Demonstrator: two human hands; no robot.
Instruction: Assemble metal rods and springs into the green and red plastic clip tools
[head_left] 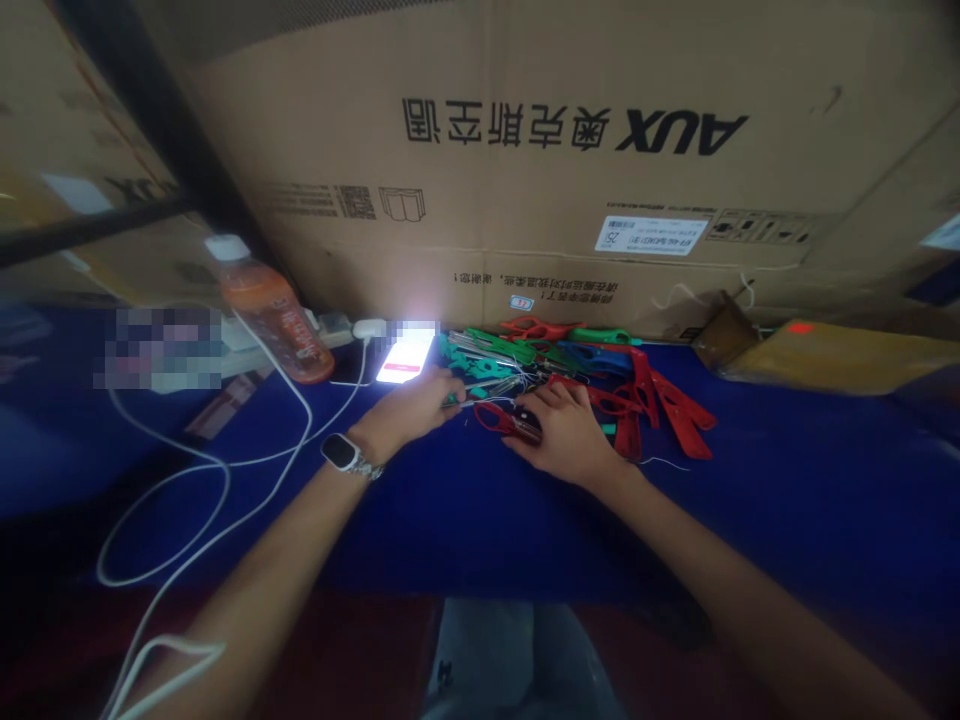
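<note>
A pile of scissors [570,365] with red, green and blue handles lies on the blue table cover [787,500], in front of a big cardboard box. My left hand [416,405], with a watch on its wrist, is closed on the blade end of a pair of scissors at the pile's left edge. My right hand [562,430] rests over a red-handled pair [499,420], fingers curled on it. A lit phone [405,355] lies just beyond my left hand.
An orange drink bottle [274,315] lies tilted at the left beside a white power strip [337,328]. White cables [217,480] loop across the left of the table. A large AUX cardboard box [570,150] walls the back. A brown packet [832,360] lies at the right.
</note>
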